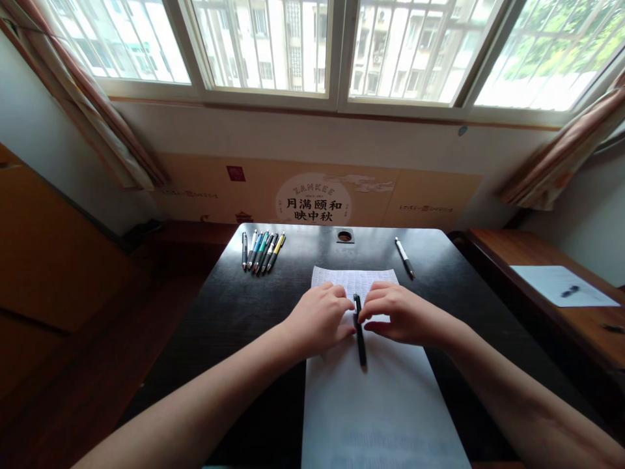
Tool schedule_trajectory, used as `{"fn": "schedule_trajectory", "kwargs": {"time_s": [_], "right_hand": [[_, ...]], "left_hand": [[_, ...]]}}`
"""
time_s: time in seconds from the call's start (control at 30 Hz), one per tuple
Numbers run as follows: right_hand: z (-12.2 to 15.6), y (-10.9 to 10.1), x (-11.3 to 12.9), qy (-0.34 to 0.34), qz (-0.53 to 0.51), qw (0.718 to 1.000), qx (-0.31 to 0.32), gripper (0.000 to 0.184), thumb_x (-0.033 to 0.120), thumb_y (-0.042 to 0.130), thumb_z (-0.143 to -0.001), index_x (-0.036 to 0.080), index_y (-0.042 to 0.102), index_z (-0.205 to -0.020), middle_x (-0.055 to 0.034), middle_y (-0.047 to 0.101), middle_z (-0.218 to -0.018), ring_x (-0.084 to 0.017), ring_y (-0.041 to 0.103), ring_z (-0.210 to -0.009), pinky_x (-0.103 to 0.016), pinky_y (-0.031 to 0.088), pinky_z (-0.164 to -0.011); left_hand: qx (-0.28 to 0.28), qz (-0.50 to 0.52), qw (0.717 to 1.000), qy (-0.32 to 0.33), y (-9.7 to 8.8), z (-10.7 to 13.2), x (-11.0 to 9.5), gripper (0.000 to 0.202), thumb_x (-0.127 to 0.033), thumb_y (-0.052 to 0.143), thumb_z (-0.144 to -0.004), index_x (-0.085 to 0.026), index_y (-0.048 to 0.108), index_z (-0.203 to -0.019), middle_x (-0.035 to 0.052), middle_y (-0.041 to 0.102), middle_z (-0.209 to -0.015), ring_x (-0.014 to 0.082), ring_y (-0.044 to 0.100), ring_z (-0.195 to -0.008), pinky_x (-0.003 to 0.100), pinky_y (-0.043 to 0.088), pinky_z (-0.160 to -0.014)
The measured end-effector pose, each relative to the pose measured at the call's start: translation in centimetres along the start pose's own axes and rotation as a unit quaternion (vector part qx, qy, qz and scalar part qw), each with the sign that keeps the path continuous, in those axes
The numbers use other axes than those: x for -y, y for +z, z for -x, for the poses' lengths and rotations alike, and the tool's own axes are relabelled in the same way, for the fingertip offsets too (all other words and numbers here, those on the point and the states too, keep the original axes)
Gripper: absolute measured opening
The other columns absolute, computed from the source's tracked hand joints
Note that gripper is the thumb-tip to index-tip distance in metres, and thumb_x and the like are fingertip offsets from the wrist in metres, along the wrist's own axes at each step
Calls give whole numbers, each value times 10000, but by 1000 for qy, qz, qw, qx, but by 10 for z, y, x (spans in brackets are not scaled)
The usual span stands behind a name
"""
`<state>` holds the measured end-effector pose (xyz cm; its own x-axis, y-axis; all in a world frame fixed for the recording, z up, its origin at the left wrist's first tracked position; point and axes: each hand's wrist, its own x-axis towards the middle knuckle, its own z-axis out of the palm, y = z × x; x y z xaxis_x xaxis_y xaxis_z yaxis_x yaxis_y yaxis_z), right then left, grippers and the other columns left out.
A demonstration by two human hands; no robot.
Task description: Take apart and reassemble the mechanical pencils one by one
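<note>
1. One black pen (361, 345) is over the white paper (368, 407) in front of you, between your left hand (322, 318) and your right hand (403, 316).
2. Its clip end points away from you, toward the window (266, 45); its other end points back toward your body, leaning slightly to the right.
3. Your left grip is curled, with fingertips and thumb right beside the pen's upper half. You cannot tell from this view whether it pinches the barrel.
4. Your right grip bends in from the other side, fingertips at the pen's edge and thumb just below them. Whether these press on the barrel cannot be told either.
5. Rows of print cover the far part of the paper, partly behind your fingers; fainter, blurred print shows nearest you.
6. Several pens (263, 251) lie side by side at the far left of the black counter (219, 326), one with a yellow barrel.
7. A white-and-black pen (403, 257) lies alone at the far right, well apart from that group.
8. Between them, near the back edge, is a square cable hole (344, 236).
9. To your right, a brown side counter (493, 251) carries a white sheet (537, 280) with a small, blurred dark item on it.
</note>
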<state>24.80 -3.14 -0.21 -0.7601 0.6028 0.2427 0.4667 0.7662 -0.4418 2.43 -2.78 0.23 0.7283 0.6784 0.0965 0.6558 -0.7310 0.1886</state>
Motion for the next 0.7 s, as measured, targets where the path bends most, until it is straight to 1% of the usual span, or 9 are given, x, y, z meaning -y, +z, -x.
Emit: {"fn": "schedule_trajectory", "kwargs": {"time_s": [0.13, 0.27, 0.47, 0.6, 0.7], "right_hand": [[-1, -1, 1, -1, -6, 1000, 8, 156, 87, 743, -816, 220, 772, -894, -22, 717, -806, -187, 630, -795, -310, 481, -791], [0, -1, 0, 4, -5, 1000, 9, 152, 93, 738, -824, 217, 773, -905, -29, 719, -806, -194, 638, -811, -312, 490, -783], [-2, 1, 2, -5, -1, 1000, 17, 148, 97, 730, -829, 216, 771, -908, -40, 725, -828, -198, 641, -818, -317, 491, -778], [-1, 0, 5, -10, 4, 999, 33, 166, 100, 728, -833, 226, 772, -931, -30, 723, -832, -196, 632, -819, -316, 480, -776], [1, 2, 6, -8, 9, 999, 47, 208, 95, 725, -837, 242, 774, -976, -19, 725, -851, -187, 625, -813, -313, 474, -780]], "left_hand": [[-1, 4, 1000, 1, 2, -1, 0, 241, -398, 710, -846, -232, 759, -1013, 49, 694, -981, 234, 618, -904, 353, 502, -821], [4, 9, 1000, 1, 2, -3, -2, 222, -396, 685, -856, -235, 762, -989, 50, 691, -960, 238, 615, -893, 363, 497, -801], [10, 5, 1000, -8, 2, -3, -6, 203, -358, 636, -871, -214, 761, -940, 68, 687, -927, 235, 611, -872, 354, 484, -774], [10, -12, 1000, -9, -3, 1, -2, 196, -340, 635, -856, -208, 749, -945, 70, 682, -940, 245, 612, -901, 363, 480, -789], [14, -24, 999, -18, -7, 5, 4, 220, -371, 662, -835, -207, 747, -954, 71, 681, -949, 253, 613, -921, 372, 474, -798]]}}
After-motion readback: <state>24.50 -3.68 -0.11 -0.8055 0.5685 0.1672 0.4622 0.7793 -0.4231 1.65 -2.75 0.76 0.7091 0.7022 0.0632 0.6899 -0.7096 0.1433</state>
